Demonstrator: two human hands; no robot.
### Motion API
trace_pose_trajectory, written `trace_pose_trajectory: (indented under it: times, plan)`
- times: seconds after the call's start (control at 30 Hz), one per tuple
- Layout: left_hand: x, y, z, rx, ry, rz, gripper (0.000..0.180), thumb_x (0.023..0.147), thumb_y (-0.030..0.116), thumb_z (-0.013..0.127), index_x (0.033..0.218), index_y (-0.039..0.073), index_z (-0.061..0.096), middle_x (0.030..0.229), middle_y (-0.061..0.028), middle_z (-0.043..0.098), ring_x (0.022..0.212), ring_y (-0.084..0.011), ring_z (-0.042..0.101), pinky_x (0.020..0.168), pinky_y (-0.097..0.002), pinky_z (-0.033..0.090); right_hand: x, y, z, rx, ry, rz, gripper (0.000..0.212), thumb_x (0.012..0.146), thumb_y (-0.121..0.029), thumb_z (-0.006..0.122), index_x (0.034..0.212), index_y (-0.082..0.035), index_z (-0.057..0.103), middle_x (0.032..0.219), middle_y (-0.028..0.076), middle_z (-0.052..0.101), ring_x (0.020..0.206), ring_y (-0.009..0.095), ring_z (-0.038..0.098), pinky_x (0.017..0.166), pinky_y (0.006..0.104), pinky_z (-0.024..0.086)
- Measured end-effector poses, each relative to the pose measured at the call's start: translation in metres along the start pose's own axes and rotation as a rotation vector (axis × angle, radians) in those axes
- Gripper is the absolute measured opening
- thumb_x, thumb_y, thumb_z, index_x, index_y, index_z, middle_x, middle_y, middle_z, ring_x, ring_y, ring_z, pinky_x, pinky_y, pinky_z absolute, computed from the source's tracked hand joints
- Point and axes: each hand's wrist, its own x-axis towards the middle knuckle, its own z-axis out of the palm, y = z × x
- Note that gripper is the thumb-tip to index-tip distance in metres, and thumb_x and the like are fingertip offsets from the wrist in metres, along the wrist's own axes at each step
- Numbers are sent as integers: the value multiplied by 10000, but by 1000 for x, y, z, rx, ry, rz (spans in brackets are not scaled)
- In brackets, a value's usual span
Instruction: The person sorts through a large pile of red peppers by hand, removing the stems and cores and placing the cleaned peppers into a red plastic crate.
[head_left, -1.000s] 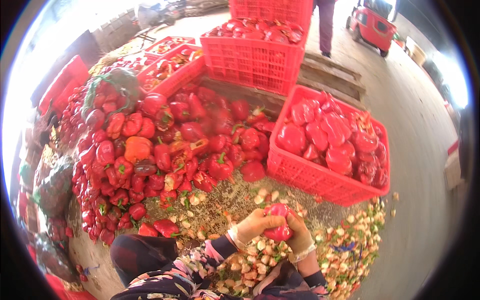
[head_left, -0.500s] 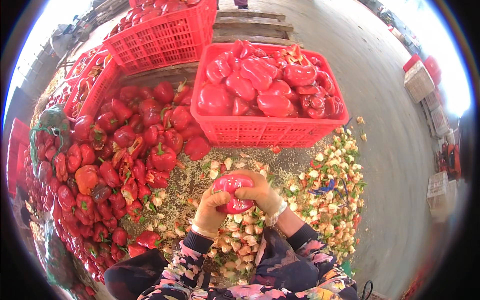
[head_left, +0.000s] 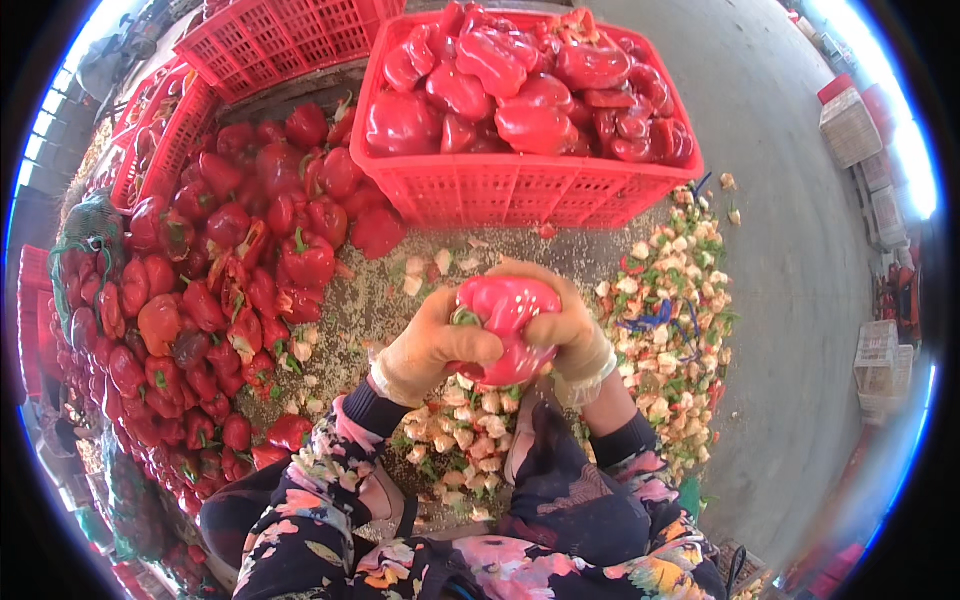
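Between my two gloved hands is one red bell pepper [head_left: 510, 315], held above the floor in front of my knees. My left hand [head_left: 435, 345] grips its left side near the green stem, thumb across the front. My right hand [head_left: 570, 335] wraps its right side, thumb pressed on the skin. The far fingers of both hands are partly hidden behind the pepper. Below my hands lies a heap of cut-out pepper cores [head_left: 470, 430] with pale seeds and green stems. Just beyond them stands a red plastic crate [head_left: 520, 190] piled with red peppers.
A large pile of whole red peppers [head_left: 210, 330] covers the floor to my left, beside a green net sack [head_left: 90, 240]. More red crates [head_left: 290, 45] stand at the far left. Another heap of cores [head_left: 670, 350] lies right, and white crates [head_left: 880, 360] stand at the far right.
My hands have come up with the pepper, which looks larger and turned, its stem end now toward my left hand. The view has tilted, so the crate sits higher in the picture.
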Motion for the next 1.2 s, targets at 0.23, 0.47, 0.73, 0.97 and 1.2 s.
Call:
trace_pose_trajectory:
  times: [0.23, 0.47, 0.73, 0.97, 1.2]
  plan:
    - [10, -40, -30, 342, -64, 174, 1047, 666, 90, 965, 1538, -3, 393, 1389, -69, 584, 1282, -181, 538, 1093, -359, 439, 4, 38, -16, 430, 25, 82, 714, 855, -412, 776, 1366, 32, 550, 1202, 123, 694, 1017, 201, 704, 920, 348, 575]
    - [15, -43, -30, -197, -32, 203, 754, 894, 292, 807, 1490, -5, 454, 1072, -82, 665, 930, -148, 665, 781, -278, 555, -6, 35, -26, 404, 286, -5, 643, 909, -353, 715, 1393, 33, 541, 1236, 169, 688, 1018, 236, 713, 969, 373, 568]
    - [35, -80, -51, -383, 436, 222, 488, 1059, 531, 528, 1123, 56, 619, 818, 0, 570, 640, -113, 453, 608, -291, 383, 13, 7, -12, -429, 284, 48, 585, 789, -324, 862, 1213, 29, 668, 1024, 95, 730, 925, 155, 679, 863, 311, 549]
    - [24, -91, -104, -129, 394, 301, 396, 1065, 423, 564, 1325, 125, 590, 1168, -106, 641, 897, -200, 559, 785, -377, 459, -22, 16, -37, -58, 322, -43, 635, 798, -319, 716, 1284, 78, 614, 1041, 121, 717, 908, 199, 700, 856, 329, 563]
    - [42, -89, -65, -249, 461, 288, 327, 950, 59, 680, 1253, 18, 565, 1013, -39, 648, 971, -137, 643, 888, -306, 529, 9, 51, -14, -800, 229, -4, 446, 740, -230, 827, 1078, 32, 699, 966, 88, 727, 833, 199, 685, 818, 314, 548]
